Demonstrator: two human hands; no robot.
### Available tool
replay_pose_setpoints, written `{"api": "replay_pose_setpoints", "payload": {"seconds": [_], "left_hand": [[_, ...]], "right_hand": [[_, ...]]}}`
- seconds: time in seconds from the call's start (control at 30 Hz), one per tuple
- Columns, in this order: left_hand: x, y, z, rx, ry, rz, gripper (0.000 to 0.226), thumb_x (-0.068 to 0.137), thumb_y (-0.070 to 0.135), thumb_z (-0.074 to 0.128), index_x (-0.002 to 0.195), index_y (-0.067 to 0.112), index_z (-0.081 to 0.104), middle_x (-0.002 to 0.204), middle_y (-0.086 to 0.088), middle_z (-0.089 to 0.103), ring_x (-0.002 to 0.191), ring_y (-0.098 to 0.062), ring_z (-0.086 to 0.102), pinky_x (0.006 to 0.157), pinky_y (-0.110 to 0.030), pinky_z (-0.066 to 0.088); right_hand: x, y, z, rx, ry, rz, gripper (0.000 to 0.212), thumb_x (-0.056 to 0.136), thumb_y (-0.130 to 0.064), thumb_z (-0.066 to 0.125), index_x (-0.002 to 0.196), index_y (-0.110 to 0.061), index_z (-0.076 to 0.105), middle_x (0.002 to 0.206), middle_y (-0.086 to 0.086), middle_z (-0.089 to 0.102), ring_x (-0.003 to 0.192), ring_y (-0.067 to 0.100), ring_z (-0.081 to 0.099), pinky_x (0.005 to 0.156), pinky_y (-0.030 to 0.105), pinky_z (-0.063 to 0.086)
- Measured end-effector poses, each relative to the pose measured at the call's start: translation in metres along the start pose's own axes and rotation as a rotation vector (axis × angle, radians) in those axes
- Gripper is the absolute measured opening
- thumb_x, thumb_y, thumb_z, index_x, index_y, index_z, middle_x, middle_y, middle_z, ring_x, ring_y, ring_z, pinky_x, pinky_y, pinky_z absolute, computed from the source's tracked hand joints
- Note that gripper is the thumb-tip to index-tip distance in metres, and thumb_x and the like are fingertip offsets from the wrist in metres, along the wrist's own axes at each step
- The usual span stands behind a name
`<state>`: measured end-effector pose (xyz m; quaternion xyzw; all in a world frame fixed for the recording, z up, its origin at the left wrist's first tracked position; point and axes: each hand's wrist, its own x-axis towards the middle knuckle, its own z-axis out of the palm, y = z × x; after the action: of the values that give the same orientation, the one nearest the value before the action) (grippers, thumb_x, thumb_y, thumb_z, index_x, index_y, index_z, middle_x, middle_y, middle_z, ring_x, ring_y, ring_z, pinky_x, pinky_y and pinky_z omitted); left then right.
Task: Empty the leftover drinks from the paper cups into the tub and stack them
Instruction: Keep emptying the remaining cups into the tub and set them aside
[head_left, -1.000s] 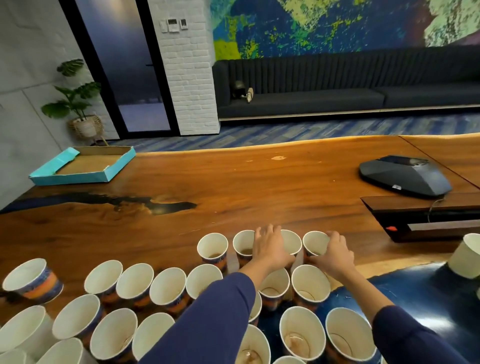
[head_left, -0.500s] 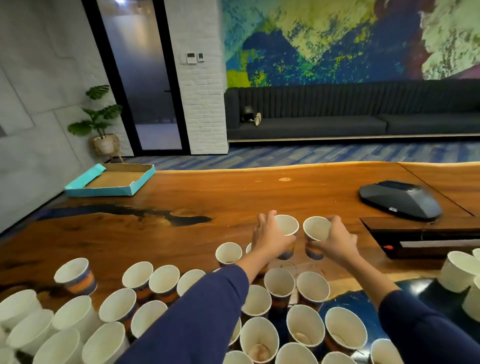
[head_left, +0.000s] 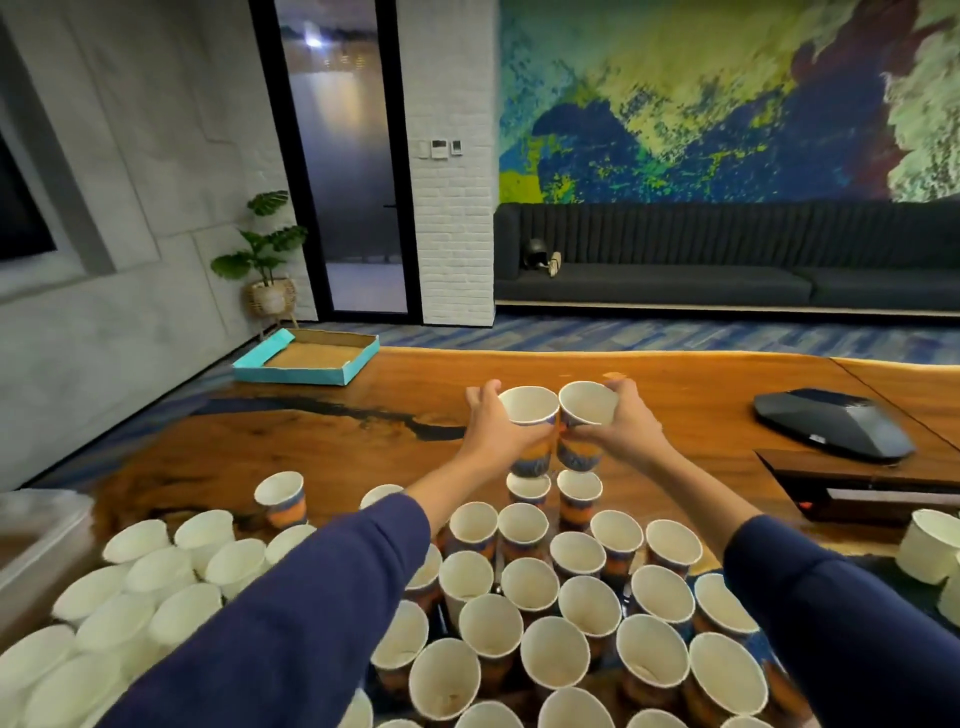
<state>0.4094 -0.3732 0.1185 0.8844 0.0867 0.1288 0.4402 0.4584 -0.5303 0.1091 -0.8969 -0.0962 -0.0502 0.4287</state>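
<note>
Holding a paper cup (head_left: 529, 415) in left grip (head_left: 493, 428) | right grip (head_left: 626, 428) wraps second cup (head_left: 586, 410) | rims touching

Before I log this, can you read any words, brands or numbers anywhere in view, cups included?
No text can be read.
Cup in left hand: blue and orange print, too blurred.
Cup in right hand: same print, too blurred.
Wall panels: too small.
Dark device on the table: small pale label, unreadable.
</note>
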Motion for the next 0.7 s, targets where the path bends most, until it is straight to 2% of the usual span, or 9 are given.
{"api": "replay_pose_setpoints", "payload": {"seconds": [0.17, 0.4, 0.53, 0.63, 0.7], "left_hand": [[-0.026, -0.027, -0.076, 0.02, 0.059, -0.065, 0.08, 0.076, 0.044, 0.076, 0.139, 0.019, 0.033, 0.139, -0.005, 0.036, 0.124, -0.019, 0.044, 0.096, -0.031, 0.045], [-0.066, -0.085, -0.19, -0.085, 0.168, -0.098, 0.076, 0.077, 0.03, 0.079, 0.137, 0.017, 0.035, 0.138, -0.005, 0.037, 0.125, -0.02, 0.045, 0.097, -0.033, 0.046], [-0.086, -0.13, -0.255, -0.146, 0.212, -0.116, 0.071, 0.08, 0.026, 0.077, 0.136, 0.015, 0.035, 0.137, -0.005, 0.045, 0.117, -0.015, 0.048, 0.083, -0.022, 0.045], [-0.102, -0.166, -0.305, -0.141, 0.219, -0.153, 0.067, 0.081, 0.024, 0.075, 0.134, 0.012, 0.036, 0.132, -0.005, 0.05, 0.109, -0.011, 0.048, 0.08, -0.02, 0.045], [-0.111, -0.19, -0.334, -0.101, 0.236, -0.178, 0.063, 0.079, 0.023, 0.077, 0.128, 0.012, 0.04, 0.128, -0.006, 0.053, 0.106, -0.01, 0.049, 0.076, -0.019, 0.045]], "right_hand": [[-0.027, -0.063, 0.042, 0.206, -0.061, 0.004, 0.092, 0.067, -0.035, 0.085, 0.137, -0.022, 0.027, 0.135, 0.007, 0.046, 0.121, 0.026, 0.048, 0.1, 0.049, 0.046], [-0.06, -0.16, 0.118, 0.329, -0.18, -0.11, 0.088, 0.067, -0.032, 0.085, 0.134, -0.018, 0.03, 0.132, 0.005, 0.047, 0.121, 0.023, 0.049, 0.1, 0.049, 0.046], [-0.078, -0.21, 0.175, 0.385, -0.301, -0.127, 0.08, 0.072, -0.026, 0.082, 0.133, -0.014, 0.032, 0.125, 0.003, 0.049, 0.114, 0.02, 0.051, 0.096, 0.043, 0.05], [-0.091, -0.246, 0.224, 0.379, -0.376, -0.15, 0.077, 0.076, -0.027, 0.079, 0.133, -0.013, 0.029, 0.122, 0.002, 0.048, 0.115, 0.02, 0.051, 0.096, 0.038, 0.05], [-0.099, -0.265, 0.258, 0.366, -0.411, -0.163, 0.077, 0.075, -0.028, 0.08, 0.13, -0.016, 0.029, 0.124, 0.003, 0.049, 0.118, 0.022, 0.051, 0.099, 0.042, 0.048]]}}
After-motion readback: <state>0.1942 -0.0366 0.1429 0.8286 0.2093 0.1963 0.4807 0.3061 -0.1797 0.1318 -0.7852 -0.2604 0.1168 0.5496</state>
